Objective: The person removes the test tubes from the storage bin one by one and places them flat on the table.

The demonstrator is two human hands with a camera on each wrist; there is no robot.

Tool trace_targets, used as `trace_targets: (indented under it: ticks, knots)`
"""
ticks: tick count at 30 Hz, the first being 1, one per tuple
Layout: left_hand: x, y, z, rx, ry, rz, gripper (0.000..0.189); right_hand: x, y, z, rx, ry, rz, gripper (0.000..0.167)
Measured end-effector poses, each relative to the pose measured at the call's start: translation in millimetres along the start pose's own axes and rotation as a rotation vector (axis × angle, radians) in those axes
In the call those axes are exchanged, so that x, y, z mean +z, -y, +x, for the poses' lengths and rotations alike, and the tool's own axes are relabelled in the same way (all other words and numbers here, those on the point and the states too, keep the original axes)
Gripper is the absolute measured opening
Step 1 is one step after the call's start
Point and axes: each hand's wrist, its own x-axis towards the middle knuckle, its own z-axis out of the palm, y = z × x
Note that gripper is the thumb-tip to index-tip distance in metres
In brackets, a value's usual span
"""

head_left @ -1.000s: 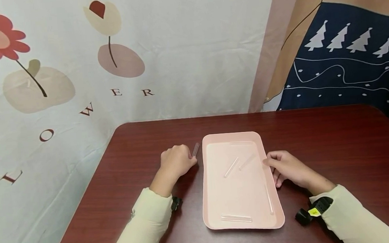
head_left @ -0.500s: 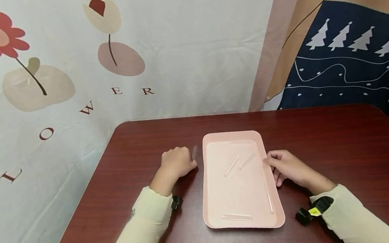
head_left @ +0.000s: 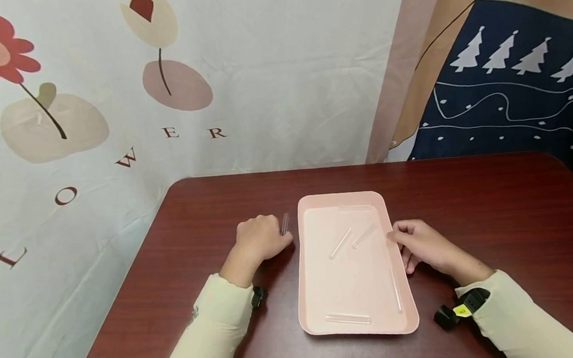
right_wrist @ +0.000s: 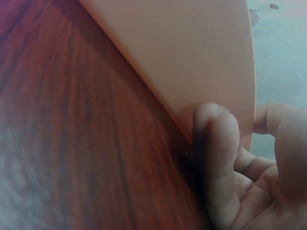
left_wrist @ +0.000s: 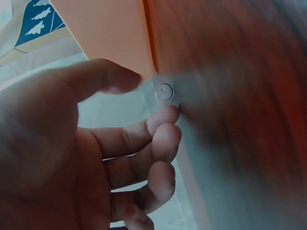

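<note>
My left hand is beside a clear plastic tube on the table, just left of the pink tray. In the left wrist view the round end of the tube shows between the thumb and the bent forefinger, with a small gap to each. My right hand holds the tray's right rim, thumb over the edge. Its fingers lie against the outer wall in the right wrist view. Several clear tubes lie scattered in the tray, one of them a thicker tube near its front end.
The dark red wooden table carries the tray around its middle. A pale printed cloth with flowers and letters hangs behind and to the left. Dark blue cloth with white trees hangs at the back right.
The tube by my left hand has swung to a steeper angle and shifted slightly left. My left thumb has moved a little. The right hand stays on the tray rim.
</note>
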Motion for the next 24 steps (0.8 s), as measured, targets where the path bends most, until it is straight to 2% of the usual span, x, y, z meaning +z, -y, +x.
trace_targets:
  ticks: [13,24]
  knots:
    - [-6.7,-6.0,-4.9,-0.016,-0.092,-0.012,0.042,-0.3,-1.2,0.7,0.002,-0.004,-0.008,0.029]
    - [-10.7,-19.0,-12.4,0.059,-0.199,-0.094,0.043,-0.5,-2.5,2.3,-0.002,-0.008,-0.018,0.027]
